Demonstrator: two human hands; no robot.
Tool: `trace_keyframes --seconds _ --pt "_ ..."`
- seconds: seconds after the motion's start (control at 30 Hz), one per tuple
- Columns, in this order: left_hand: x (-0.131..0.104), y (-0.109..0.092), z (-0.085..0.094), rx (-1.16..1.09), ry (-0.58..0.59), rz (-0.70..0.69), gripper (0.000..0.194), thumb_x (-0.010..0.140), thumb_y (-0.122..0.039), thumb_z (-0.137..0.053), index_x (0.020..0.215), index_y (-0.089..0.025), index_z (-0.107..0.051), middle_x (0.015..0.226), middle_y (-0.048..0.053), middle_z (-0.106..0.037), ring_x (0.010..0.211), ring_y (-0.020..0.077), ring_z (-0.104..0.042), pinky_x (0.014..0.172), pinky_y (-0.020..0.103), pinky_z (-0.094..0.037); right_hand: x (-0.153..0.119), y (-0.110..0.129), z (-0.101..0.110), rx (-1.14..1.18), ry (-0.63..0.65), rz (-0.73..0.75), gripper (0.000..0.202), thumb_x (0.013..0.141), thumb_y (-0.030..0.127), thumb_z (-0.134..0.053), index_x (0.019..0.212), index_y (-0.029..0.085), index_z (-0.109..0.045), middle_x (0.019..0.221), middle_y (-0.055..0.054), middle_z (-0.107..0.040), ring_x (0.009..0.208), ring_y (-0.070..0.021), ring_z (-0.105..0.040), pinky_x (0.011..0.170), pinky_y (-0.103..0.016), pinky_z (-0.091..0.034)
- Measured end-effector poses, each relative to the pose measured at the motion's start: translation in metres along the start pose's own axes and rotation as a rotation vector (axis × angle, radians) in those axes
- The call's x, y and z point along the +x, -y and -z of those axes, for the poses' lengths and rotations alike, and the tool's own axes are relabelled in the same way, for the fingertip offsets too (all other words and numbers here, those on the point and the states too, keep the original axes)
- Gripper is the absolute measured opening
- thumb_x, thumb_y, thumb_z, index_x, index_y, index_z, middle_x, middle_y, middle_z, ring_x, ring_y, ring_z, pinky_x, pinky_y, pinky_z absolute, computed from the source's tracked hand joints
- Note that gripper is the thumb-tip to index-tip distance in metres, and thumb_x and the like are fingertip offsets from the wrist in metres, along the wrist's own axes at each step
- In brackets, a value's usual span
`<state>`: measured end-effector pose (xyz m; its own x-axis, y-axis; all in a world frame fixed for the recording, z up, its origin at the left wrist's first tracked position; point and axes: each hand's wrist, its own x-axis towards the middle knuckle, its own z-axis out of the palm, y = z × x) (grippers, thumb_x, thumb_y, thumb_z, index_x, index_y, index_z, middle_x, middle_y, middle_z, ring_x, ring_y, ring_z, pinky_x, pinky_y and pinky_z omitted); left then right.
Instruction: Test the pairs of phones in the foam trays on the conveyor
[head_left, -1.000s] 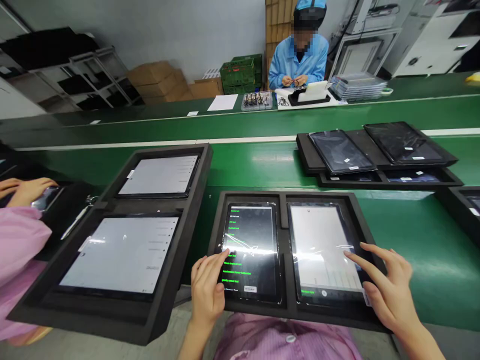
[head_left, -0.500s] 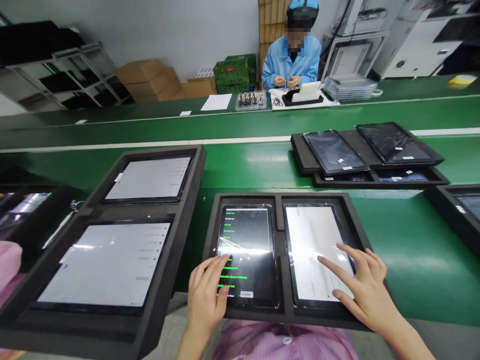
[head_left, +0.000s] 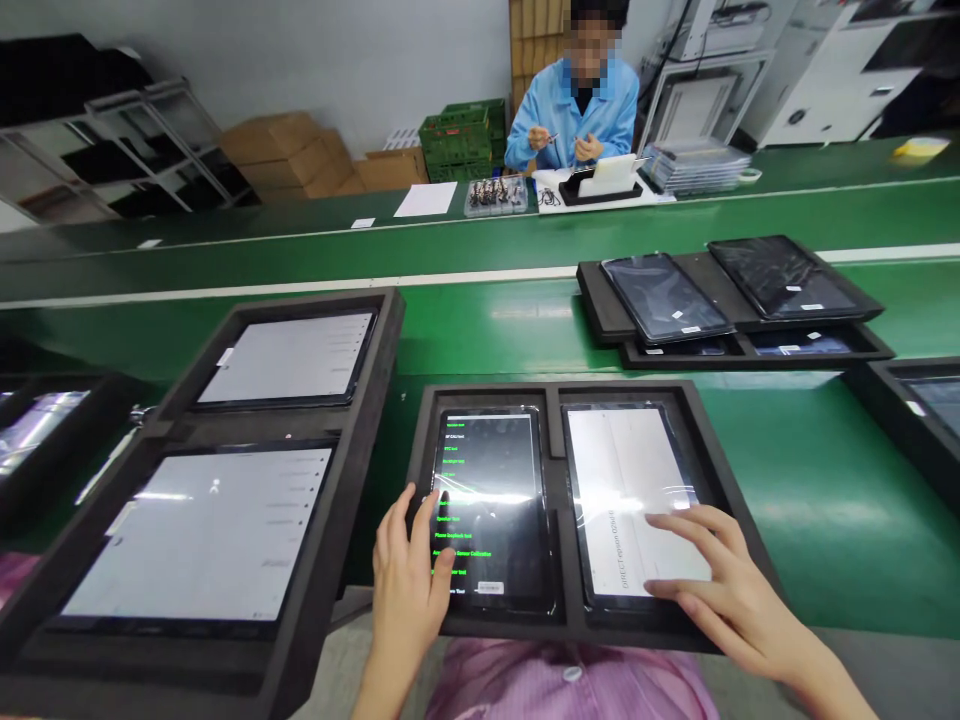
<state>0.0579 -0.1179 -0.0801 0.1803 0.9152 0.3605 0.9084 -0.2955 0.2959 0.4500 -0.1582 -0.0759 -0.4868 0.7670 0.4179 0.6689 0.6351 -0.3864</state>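
Two tablets lie side by side in a black foam tray point(head_left: 559, 490) in front of me. The left tablet point(head_left: 499, 470) shows a dark screen with a list of green test lines. On the right tablet point(head_left: 619, 450) the screen is white, with a line of grey text along its length. My left hand point(head_left: 412, 560) rests at the left edge of the dark-screen tablet, fingers apart and holding nothing. My right hand point(head_left: 724, 580) is over the lower part of the white screen, fingers spread; whether a fingertip touches the glass I cannot tell.
At the left stands a larger foam tray point(head_left: 315, 510) with two white-screen tablets. Stacked trays with dark tablets point(head_left: 667, 300) sit at the back right. Another tray point(head_left: 900, 400) is at the right edge. Across the green bench point(head_left: 480, 320) a person in blue point(head_left: 577, 110) handles small parts.
My right hand has shifted slightly down the white screen, where larger grey text now shows. The fingers of my left hand have spread and moved up a little. The person opposite has drawn their hands apart.
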Motion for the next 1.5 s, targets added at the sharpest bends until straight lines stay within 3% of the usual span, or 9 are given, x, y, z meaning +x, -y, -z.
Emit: trace_keyframes --seconds 0.2,0.27,0.4,0.5,0.57,0.7,0.87,1.27,1.5 --pt "0.002 0.001 -0.001 0.018 0.013 0.002 0.060 0.108 -0.054 -0.023 0.150 -0.018 -0.046 0.148 0.020 -0.045 0.133 0.0373 -0.045 0.103 0.056 -0.048 0.014 0.008 -0.005 -0.105 0.089 0.140 0.052 0.106 0.066 -0.035 0.128 0.036 -0.071 0.154 -0.011 -0.038 0.130 -0.0373 -0.039 0.111 -0.056 -0.020" --pt "0.002 0.000 -0.002 0.040 0.005 -0.002 0.059 0.108 -0.052 -0.023 0.149 -0.016 -0.047 0.148 0.022 -0.045 0.132 0.0381 -0.046 0.102 0.057 -0.049 0.018 0.010 -0.008 -0.144 0.129 0.176 0.057 0.105 0.070 -0.032 0.132 0.036 -0.069 0.152 -0.013 -0.040 0.129 -0.0353 -0.042 0.114 -0.057 -0.013" --pt "0.003 -0.001 -0.002 0.041 0.001 0.006 0.062 0.108 -0.054 -0.021 0.150 -0.016 -0.045 0.148 0.022 -0.044 0.132 0.0382 -0.045 0.102 0.057 -0.048 0.010 0.010 -0.006 -0.127 -0.034 0.178 0.055 0.108 0.064 -0.031 0.121 0.031 -0.074 0.140 -0.013 -0.048 0.123 -0.0324 -0.046 0.113 -0.056 -0.019" --pt "0.002 0.000 -0.002 0.023 0.004 0.033 0.066 0.107 -0.058 -0.018 0.152 -0.016 -0.044 0.149 0.022 -0.044 0.132 0.0384 -0.045 0.104 0.058 -0.047 -0.004 0.008 -0.004 -0.106 -0.302 0.039 0.056 0.110 0.052 -0.029 0.103 0.026 -0.077 0.125 -0.012 -0.053 0.112 -0.0309 -0.050 0.106 -0.054 -0.030" --pt "0.001 0.001 -0.003 0.019 0.014 0.045 0.066 0.107 -0.058 -0.019 0.152 -0.016 -0.044 0.150 0.022 -0.043 0.133 0.0383 -0.044 0.105 0.058 -0.046 -0.009 0.007 -0.004 -0.108 -0.371 -0.047 0.055 0.110 0.044 -0.029 0.096 0.025 -0.078 0.120 -0.011 -0.056 0.107 -0.0300 -0.053 0.103 -0.055 -0.031" --pt "0.002 0.002 -0.003 0.027 0.028 0.033 0.065 0.107 -0.057 -0.019 0.153 -0.016 -0.042 0.150 0.022 -0.042 0.135 0.0385 -0.042 0.105 0.059 -0.046 -0.005 0.006 -0.008 -0.127 -0.291 -0.081 0.049 0.109 0.036 -0.031 0.102 0.028 -0.080 0.122 -0.010 -0.057 0.106 -0.0291 -0.054 0.104 -0.055 -0.030" --pt "0.003 -0.001 -0.001 0.039 -0.005 -0.003 0.061 0.108 -0.052 -0.020 0.154 -0.017 -0.038 0.150 0.023 -0.041 0.133 0.0377 -0.043 0.103 0.058 -0.047 0.001 0.005 -0.010 -0.162 -0.181 -0.033 0.053 0.111 0.043 -0.027 0.110 0.029 -0.078 0.133 -0.011 -0.053 0.114 -0.0318 -0.050 0.105 -0.057 -0.027" --pt "0.002 -0.001 -0.001 0.055 0.010 0.008 0.060 0.109 -0.051 -0.021 0.151 -0.014 -0.044 0.151 0.024 -0.039 0.133 0.0392 -0.042 0.102 0.060 -0.048 0.013 0.009 -0.015 -0.310 -0.074 -0.151 0.057 0.108 0.060 -0.026 0.133 0.031 -0.068 0.138 -0.016 -0.044 0.117 -0.0369 -0.045 0.103 -0.062 -0.025" --pt "0.004 -0.001 -0.001 0.078 0.058 0.007 0.062 0.108 -0.054 -0.020 0.154 -0.021 -0.045 0.153 0.022 -0.037 0.132 0.0393 -0.043 0.100 0.060 -0.050 0.008 0.009 -0.016 -0.307 -0.158 -0.227 0.043 0.107 0.048 -0.033 0.133 0.025 -0.057 0.138 -0.017 -0.043 0.119 -0.0370 -0.045 0.107 -0.064 -0.025"
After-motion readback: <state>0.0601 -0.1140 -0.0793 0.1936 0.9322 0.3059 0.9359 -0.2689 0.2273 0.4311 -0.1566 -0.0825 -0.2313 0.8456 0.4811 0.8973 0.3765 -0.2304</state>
